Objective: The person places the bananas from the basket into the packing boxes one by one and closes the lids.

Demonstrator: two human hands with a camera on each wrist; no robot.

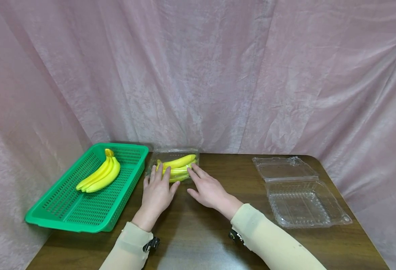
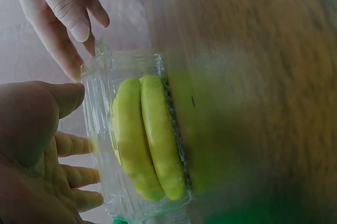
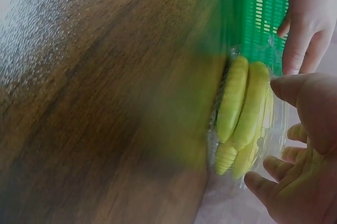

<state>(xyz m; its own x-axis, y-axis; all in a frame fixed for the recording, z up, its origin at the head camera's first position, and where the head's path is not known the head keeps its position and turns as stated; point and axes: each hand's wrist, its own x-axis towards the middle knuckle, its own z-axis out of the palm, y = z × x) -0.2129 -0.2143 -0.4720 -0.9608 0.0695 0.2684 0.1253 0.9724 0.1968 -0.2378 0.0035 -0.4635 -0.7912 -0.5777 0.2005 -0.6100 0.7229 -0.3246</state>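
A clear plastic clamshell box [image 1: 174, 151] stands at the table's back edge with a bunch of yellow bananas [image 1: 180, 162] inside. My left hand [image 1: 156, 195] reaches to its left front, fingers spread and straight with the tips over the lid. From the right, my right hand [image 1: 210, 190] lays its extended fingers at the box's right front corner. In the left wrist view the lid [image 2: 100, 113] lies over the bananas [image 2: 134, 145], fingertips right at it. The right wrist view shows the bananas [image 3: 247, 108] low in the box beside the right fingertips.
A green plastic basket [image 1: 120, 215] on the left holds another banana bunch [image 1: 101, 174]. At the right of the brown wooden table [image 1: 198, 240] lies a second clear clamshell box [image 1: 299, 206], its lid folded back. A pink curtain [image 1: 218, 75] hangs behind the table.
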